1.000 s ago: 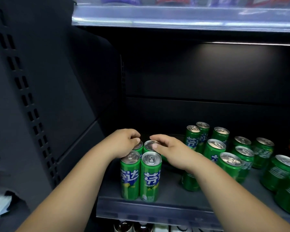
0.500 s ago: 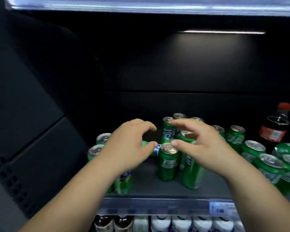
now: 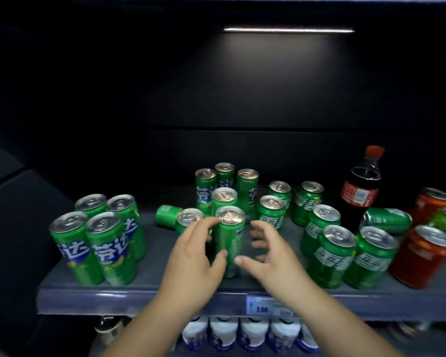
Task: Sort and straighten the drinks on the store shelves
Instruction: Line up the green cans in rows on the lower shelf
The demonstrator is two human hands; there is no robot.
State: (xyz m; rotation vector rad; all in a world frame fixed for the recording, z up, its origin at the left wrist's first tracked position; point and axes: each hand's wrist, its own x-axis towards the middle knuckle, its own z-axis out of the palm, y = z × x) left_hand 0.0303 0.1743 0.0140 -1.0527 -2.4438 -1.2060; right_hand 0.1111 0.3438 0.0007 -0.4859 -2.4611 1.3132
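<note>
On the grey shelf (image 3: 139,297) a tall green can (image 3: 231,238) stands upright near the front, between my hands. My left hand (image 3: 195,258) curls around its left side, thumb on its front and fingers by its rim. My right hand (image 3: 267,256) hovers at its right with fingers spread, and only the thumb tip reaches the can. A block of tall green cans (image 3: 93,240) stands at the left. More tall cans (image 3: 224,186) cluster behind, and one green can (image 3: 166,215) lies on its side. Short green cans (image 3: 327,243) stand to the right.
A cola bottle (image 3: 361,191) stands at the back right, with another green can (image 3: 386,220) lying beside it. Orange-red cans (image 3: 422,256) fill the far right. A price tag (image 3: 265,306) sits on the shelf lip, and white bottles (image 3: 229,333) stand on the shelf below.
My hands left the block of cans at the left, moved right and closed in around one tall can at the front. The view shifted right and down.
</note>
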